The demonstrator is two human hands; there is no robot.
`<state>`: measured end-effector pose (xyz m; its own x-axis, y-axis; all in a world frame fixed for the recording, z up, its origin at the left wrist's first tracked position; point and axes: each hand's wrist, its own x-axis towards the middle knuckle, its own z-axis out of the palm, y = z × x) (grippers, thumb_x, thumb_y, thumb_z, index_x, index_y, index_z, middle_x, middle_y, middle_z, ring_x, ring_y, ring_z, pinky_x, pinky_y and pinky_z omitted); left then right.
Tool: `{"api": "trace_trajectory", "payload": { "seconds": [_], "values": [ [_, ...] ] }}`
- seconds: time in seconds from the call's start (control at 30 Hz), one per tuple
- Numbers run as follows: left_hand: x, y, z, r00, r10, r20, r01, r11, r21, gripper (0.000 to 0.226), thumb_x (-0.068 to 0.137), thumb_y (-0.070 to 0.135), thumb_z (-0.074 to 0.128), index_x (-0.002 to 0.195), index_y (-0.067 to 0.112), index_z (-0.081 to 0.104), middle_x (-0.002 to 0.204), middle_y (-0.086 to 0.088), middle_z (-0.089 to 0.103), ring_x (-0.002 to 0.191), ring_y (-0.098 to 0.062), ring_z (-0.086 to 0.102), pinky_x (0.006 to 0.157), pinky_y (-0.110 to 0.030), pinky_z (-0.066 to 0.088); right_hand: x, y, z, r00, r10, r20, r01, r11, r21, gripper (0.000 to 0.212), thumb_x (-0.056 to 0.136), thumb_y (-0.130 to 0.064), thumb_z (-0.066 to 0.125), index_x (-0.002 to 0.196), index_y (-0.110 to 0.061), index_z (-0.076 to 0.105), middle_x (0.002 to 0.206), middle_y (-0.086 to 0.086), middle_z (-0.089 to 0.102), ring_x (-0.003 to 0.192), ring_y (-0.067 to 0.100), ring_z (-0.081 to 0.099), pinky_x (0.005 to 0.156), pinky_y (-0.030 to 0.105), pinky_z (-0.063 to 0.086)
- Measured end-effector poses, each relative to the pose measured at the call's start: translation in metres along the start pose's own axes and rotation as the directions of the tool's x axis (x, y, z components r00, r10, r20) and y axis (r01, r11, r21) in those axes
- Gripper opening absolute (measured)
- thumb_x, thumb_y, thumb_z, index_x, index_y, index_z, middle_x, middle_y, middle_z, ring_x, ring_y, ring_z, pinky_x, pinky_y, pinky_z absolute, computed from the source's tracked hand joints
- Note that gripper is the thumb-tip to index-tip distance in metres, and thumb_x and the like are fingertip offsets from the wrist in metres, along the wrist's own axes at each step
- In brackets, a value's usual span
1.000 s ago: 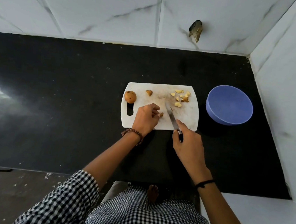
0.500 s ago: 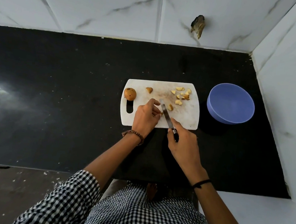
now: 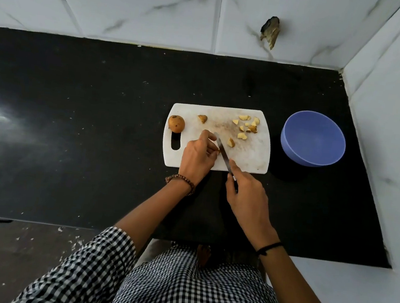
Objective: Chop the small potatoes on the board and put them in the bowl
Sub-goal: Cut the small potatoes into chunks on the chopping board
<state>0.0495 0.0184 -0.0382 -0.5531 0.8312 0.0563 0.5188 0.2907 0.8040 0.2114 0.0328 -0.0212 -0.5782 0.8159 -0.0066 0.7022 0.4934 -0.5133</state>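
Note:
A white cutting board (image 3: 252,157) lies on the black counter. On its left end sits a whole small potato (image 3: 176,123), with a cut half (image 3: 202,118) near it. Several chopped pieces (image 3: 246,126) lie at the board's far right, and one larger piece (image 3: 231,142) sits beside the blade. My left hand (image 3: 197,157) holds a small potato piece down on the board; that piece is mostly hidden under my fingers. My right hand (image 3: 246,195) grips the knife (image 3: 222,151), whose blade rests right next to my left fingers. The empty blue bowl (image 3: 313,138) stands right of the board.
The black counter (image 3: 72,138) stretches wide to the left of the board. White marbled tile walls close off the back and the right side. A broken hole in the back wall (image 3: 270,34) sits above the board.
The knife moved from the board's middle leftward to my left fingers. One cut piece now lies to the right of the blade, apart from my left hand.

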Motion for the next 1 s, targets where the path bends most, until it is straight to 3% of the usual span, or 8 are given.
{"api": "trace_trajectory", "payload": {
  "seconds": [0.23,0.47,0.57,0.67,0.77,0.83,0.87,1.0],
  "values": [
    [0.000,0.000,0.002,1.000,-0.002,-0.019,0.002,1.000,0.013,0.029,0.083,0.005,0.068,0.106,0.013,0.052,0.088,0.001,0.071,0.077,-0.008,0.066,0.069,-0.019,0.054,0.001,-0.005,0.007,1.000,-0.022,0.022,0.024,0.995,-0.098,0.049,0.104,-0.024,0.048,0.152,-0.022,0.040,0.100,0.009,0.064,0.079,0.025,0.064,0.064,0.041,0.057],
    [0.000,0.000,0.003,0.997,-0.067,-0.028,0.065,0.997,-0.052,0.027,0.084,0.005,0.068,0.106,0.011,0.051,0.087,0.001,0.067,0.080,-0.008,0.065,0.073,-0.022,0.056,-0.018,0.009,0.000,0.998,0.005,0.066,0.001,0.996,-0.088,0.049,0.104,-0.028,0.048,0.152,-0.027,0.038,0.091,0.001,0.059,0.073,0.014,0.058,0.062,0.033,0.055],
    [0.001,0.000,0.001,0.997,-0.082,-0.008,0.082,0.994,-0.068,0.026,0.086,0.007,0.067,0.106,0.011,0.052,0.091,-0.001,0.067,0.082,-0.009,0.064,0.074,-0.021,0.055,-0.027,0.019,-0.007,0.999,0.030,0.045,-0.030,1.000,0.007,0.048,0.101,-0.026,0.053,0.148,-0.027,0.044,0.092,-0.002,0.062,0.075,0.008,0.058,0.064,0.029,0.056],
    [0.003,-0.001,-0.002,0.996,-0.084,0.033,0.086,0.994,-0.071,0.027,0.086,0.005,0.066,0.109,0.010,0.054,0.093,-0.002,0.068,0.084,-0.008,0.064,0.077,-0.018,0.054,-0.031,0.025,-0.012,0.998,0.061,-0.025,-0.055,0.981,0.187,0.045,0.099,-0.025,0.058,0.144,-0.020,0.052,0.104,-0.002,0.069,0.086,0.007,0.065,0.078,0.029,0.059],
    [0.004,-0.002,-0.003,0.993,-0.088,0.076,0.092,0.994,-0.053,0.031,0.084,0.001,0.065,0.112,0.011,0.055,0.094,-0.002,0.068,0.085,-0.007,0.064,0.077,-0.013,0.053,-0.023,0.025,-0.015,0.995,0.102,-0.018,-0.098,0.982,0.161,0.029,0.098,-0.037,0.059,0.119,-0.019,0.067,0.094,-0.006,0.068,0.081,0.005,0.064,0.073,0.024,0.056],
    [0.005,-0.001,-0.004,0.993,-0.085,0.080,0.088,0.996,-0.026,0.032,0.081,-0.001,0.065,0.110,0.010,0.058,0.095,-0.002,0.066,0.083,-0.007,0.063,0.076,-0.015,0.053,-0.011,0.023,-0.016,0.990,0.138,-0.014,-0.134,0.977,0.166,0.022,0.095,-0.039,0.063,0.088,-0.019,0.063,0.075,-0.005,0.061,0.067,0.008,0.059,0.061,0.027,0.052],
    [0.006,-0.001,-0.005,0.993,-0.085,0.076,0.086,0.996,-0.007,0.031,0.080,0.000,0.066,0.110,0.009,0.059,0.094,-0.002,0.066,0.082,-0.007,0.062,0.077,-0.017,0.054,-0.004,0.021,-0.016,0.987,0.161,-0.015,-0.156,0.971,0.180,0.025,0.094,-0.038,0.065,0.082,-0.018,0.058,0.071,-0.004,0.059,0.064,0.009,0.058,0.058,0.028,0.051],
    [0.011,0.000,-0.007,0.988,-0.082,0.131,0.072,0.994,0.082,0.036,0.080,0.009,0.073,0.115,0.010,0.062,0.097,-0.002,0.065,0.084,-0.011,0.063,0.079,-0.024,0.055,0.034,0.014,-0.014,0.976,0.217,-0.036,-0.201,0.946,0.253,0.021,0.089,-0.030,0.073,0.088,-0.018,0.056,0.086,-0.005,0.063,0.078,0.008,0.063,0.070,0.023,0.053]
  ]
}}
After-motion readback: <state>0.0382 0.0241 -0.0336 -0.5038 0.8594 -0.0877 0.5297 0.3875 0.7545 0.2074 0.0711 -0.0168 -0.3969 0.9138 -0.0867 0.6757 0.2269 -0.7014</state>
